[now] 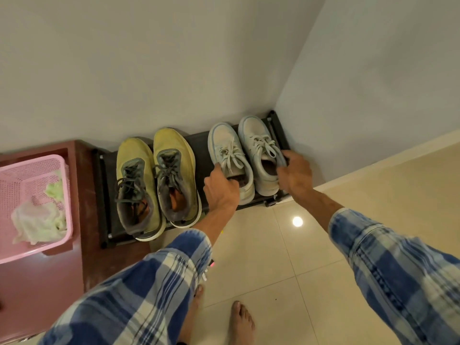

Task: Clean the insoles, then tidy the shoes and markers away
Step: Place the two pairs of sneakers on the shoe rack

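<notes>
L hand [220, 192] is gripping the collar of the L white sneaker [227, 148], fingers curling into its opening. R hand [295, 174] is clamping the rim of the R white sneaker [256, 138], fingers wrapping the side by the tongue. Both sneakers are sitting under the hands on the black rack [199, 143], toes pointing away from the wrists toward the wall.

Risks, as I judge them: the heels are overhanging the rack's front rail just below the knuckles, so letting go w/o pushing further in may be tipping a shoe onto the tiles. Shoving sideways past the L hand's thumb side may be bumping the yellow pair [174, 145], which is sitting close by.
</notes>
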